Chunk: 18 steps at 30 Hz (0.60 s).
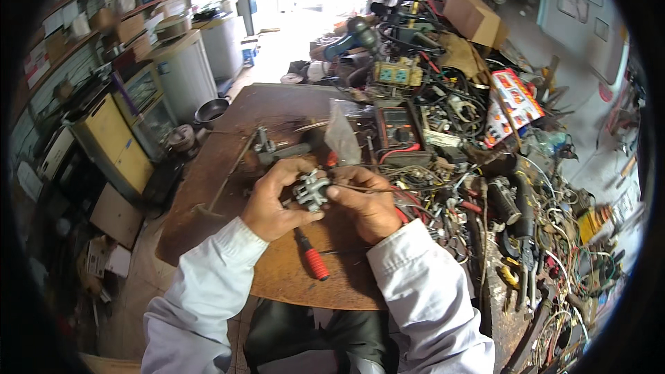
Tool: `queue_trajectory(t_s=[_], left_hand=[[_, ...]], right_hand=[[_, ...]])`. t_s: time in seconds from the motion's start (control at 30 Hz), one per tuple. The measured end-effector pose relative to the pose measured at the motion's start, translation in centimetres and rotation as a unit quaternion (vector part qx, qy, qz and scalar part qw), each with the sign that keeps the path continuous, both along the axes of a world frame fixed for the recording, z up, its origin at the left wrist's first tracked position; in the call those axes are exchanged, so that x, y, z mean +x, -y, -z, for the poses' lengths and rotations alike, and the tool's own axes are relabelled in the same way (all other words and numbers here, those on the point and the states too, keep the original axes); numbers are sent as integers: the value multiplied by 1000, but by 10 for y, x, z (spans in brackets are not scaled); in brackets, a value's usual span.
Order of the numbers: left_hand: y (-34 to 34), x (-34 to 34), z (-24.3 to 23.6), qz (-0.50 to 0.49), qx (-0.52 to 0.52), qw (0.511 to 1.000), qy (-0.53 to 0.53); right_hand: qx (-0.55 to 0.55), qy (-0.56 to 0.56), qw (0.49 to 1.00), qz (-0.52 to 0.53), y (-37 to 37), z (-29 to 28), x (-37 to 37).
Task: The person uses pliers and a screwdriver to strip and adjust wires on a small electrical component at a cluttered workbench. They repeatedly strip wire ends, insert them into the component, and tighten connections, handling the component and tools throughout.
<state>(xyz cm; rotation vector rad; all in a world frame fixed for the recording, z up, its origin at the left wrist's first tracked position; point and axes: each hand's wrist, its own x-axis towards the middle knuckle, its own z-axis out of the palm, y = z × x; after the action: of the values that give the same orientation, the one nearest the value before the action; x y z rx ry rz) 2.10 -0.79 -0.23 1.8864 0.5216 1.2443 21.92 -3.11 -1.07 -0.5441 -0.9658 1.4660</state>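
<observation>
Above the wooden table [277, 284], my left hand [269, 204] grips a small grey metal part [312, 192] with several stubby arms, thumb and fingers on either side of it. My right hand [366, 208] is closed beside the part, its thumb at the part's right side. A thin brown rod or wire [360, 188] runs out of the right hand's fingers; whether it touches the part I cannot tell. Below the hands, a screwdriver with a red and black handle [313, 262] lies on the tabletop. A clear plastic bag [342, 131] rests just beyond my hands.
Behind the right hand sits a multimeter [397, 125] with red leads. Tangled cables, tools and electrical parts [450, 111] are heaped along the right. Grey metal pieces [264, 144] lie at the table's far left. Cabinets [114, 142] and a black pan [211, 110] stand left of the table.
</observation>
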Motion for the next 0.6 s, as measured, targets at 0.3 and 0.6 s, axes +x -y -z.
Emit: queue_trajectory(t_s=[0.3, 0.6], left_hand=[[-1, -7, 0, -12, -24, 1000, 4], [1, -6, -6, -32, -60, 997, 25]], right_hand=[[-4, -9, 1000, 17, -5, 0, 7], [28, 44, 996, 68, -1, -15, 15]])
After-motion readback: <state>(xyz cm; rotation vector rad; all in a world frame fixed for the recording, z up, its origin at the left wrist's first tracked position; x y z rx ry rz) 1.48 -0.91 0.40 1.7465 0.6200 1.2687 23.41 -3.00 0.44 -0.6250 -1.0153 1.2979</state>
